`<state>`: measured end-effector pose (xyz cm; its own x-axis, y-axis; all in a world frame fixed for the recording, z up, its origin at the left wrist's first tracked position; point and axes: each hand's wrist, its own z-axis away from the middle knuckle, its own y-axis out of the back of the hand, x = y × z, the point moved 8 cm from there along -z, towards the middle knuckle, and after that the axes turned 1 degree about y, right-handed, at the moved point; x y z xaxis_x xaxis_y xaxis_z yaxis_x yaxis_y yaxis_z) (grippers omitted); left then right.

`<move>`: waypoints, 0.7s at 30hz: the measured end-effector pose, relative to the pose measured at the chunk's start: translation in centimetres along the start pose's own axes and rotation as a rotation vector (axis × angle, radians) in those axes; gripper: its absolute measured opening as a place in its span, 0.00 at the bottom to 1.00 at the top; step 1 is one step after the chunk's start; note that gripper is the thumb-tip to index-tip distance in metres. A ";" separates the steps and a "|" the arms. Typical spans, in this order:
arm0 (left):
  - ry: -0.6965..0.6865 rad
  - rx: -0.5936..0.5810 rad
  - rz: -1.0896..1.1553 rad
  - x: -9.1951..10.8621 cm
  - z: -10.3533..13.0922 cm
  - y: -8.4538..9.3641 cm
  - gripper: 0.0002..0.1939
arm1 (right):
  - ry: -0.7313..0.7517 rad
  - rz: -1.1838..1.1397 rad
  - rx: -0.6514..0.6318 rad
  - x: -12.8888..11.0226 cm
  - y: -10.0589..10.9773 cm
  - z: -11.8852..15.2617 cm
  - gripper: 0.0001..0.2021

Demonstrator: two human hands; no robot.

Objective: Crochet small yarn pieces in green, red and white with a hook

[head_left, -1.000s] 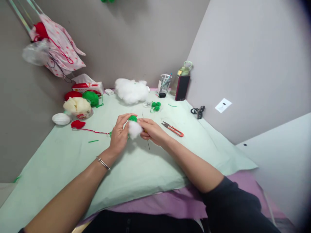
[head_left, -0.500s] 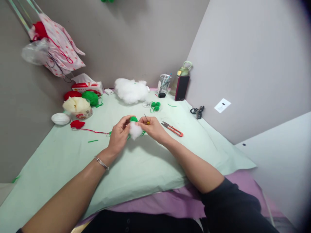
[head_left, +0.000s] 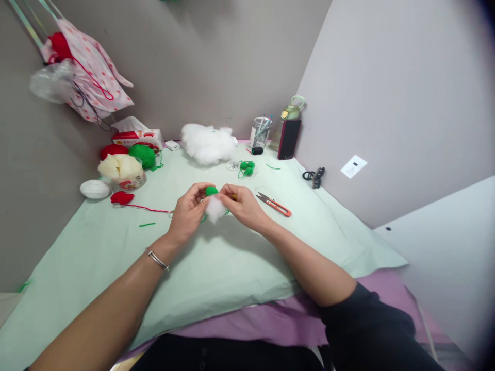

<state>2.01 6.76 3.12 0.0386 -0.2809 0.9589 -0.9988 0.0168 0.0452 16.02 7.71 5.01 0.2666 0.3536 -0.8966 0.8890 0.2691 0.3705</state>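
My left hand [head_left: 188, 210] is closed around a small green crocheted piece [head_left: 211, 190], its stitches showing above the thumb. A tuft of white fibre stuffing [head_left: 215, 208] hangs at the underside of the piece, between both hands. The fingertips of my right hand [head_left: 243, 205] pinch at the stuffing where it meets the crochet. Tucked in that same hand is a thin tool like a crochet hook, of which only a yellow bit [head_left: 234, 197] shows. Green yarn [head_left: 227, 212] runs beneath the hands. Orange-handled thread snips [head_left: 274, 204] lie right of my right hand.
A heap of stuffing [head_left: 209, 144] sits at the back. At left are a green yarn ball [head_left: 142, 156], a tub [head_left: 131, 180], a white ball [head_left: 95, 189] and red yarn [head_left: 122, 198]. Back right stand a clear cup [head_left: 260, 135], a bottle [head_left: 291, 111] and a phone [head_left: 289, 139].
The fingers of my right hand have closed in toward the stuffing, and the tool's thin shaft no longer shows. Slightly more of the green crochet is visible.
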 end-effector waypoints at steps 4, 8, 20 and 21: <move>-0.031 0.086 -0.014 0.1 -0.1 0.5 0.10 | 0.061 0.095 -0.056 -1.3 -1.3 0.8 0.08; -0.059 0.169 -0.028 0.4 0.0 1.3 0.06 | 0.085 0.130 -0.124 -1.8 -2.2 0.9 0.10; -0.031 0.166 0.094 0.5 -0.4 1.9 0.10 | 0.019 0.195 -0.166 0.3 2.6 -0.5 0.21; -0.027 0.158 0.107 0.5 -0.4 1.8 0.10 | 0.012 0.217 -0.145 0.6 3.0 -0.6 0.20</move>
<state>0.22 7.04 3.81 -0.0668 -0.3115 0.9479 -0.9894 -0.1018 -0.1032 18.62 9.26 5.69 0.4405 0.4273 -0.7895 0.7485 0.3107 0.5858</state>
